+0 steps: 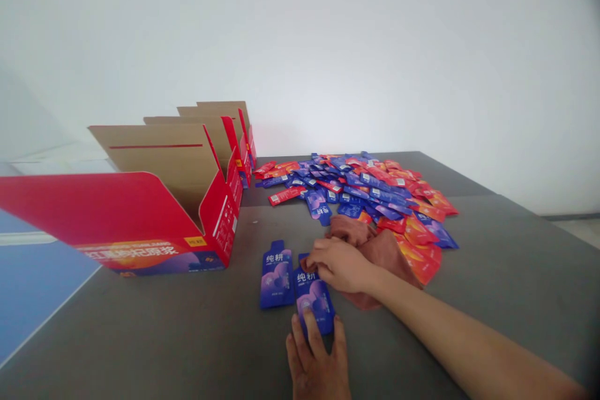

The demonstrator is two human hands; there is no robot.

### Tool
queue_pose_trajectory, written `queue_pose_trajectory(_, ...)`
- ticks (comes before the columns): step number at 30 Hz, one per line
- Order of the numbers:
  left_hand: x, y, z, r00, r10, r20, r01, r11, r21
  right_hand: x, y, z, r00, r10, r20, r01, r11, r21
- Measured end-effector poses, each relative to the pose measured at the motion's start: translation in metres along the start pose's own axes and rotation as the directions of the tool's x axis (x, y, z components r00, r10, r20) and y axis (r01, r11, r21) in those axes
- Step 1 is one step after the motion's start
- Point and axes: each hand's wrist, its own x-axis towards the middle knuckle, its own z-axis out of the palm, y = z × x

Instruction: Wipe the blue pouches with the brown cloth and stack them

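Note:
Fingers spread, my left hand [319,359] rests its fingertips on the lower end of a blue pouch [313,300] lying flat on the table. My right hand [344,262] is closed on a reddish-brown cloth [389,256], a bunched part of which touches the top of that pouch. The rest of the cloth trails under my right wrist and partly covers red pouches. A second blue pouch [276,276] lies just to the left, its narrow spout end pointing away from me.
A big heap of blue and red pouches [360,184] covers the far right of the grey table [197,331]. At the left, an open red carton [178,225] stands in front of several more open cartons [234,150] in a row. A white wall rises behind.

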Motion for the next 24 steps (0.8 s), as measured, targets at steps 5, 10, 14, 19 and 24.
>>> queue_pose_trajectory(5,-0.005,0.000,0.005,1.000,0.013,0.010,-0.013,1.000,0.000,-0.016,-0.032,-0.002,0.971,-0.223,0.083,0.209,0.966,0.151)
queue_pose_trajectory(10,-0.003,0.000,0.001,1.000,0.013,0.002,-0.013,1.000,0.001,-0.004,-0.024,0.004,0.983,-0.117,0.142,0.103,0.989,0.105)
queue_pose_trajectory(14,0.002,0.001,-0.006,1.000,-0.018,0.001,0.018,1.000,-0.021,0.006,0.003,0.002,0.998,0.026,0.063,-0.029,0.999,0.039)
queue_pose_trajectory(19,0.003,0.003,-0.008,1.000,-0.015,0.005,0.015,1.000,-0.016,-0.005,-0.004,-0.003,0.997,-0.068,0.029,0.066,0.996,0.065)
queue_pose_trajectory(24,-0.001,0.002,-0.002,1.000,0.010,-0.022,-0.009,1.000,0.009,-0.013,-0.029,-0.002,0.969,-0.199,0.145,0.177,0.973,0.147)
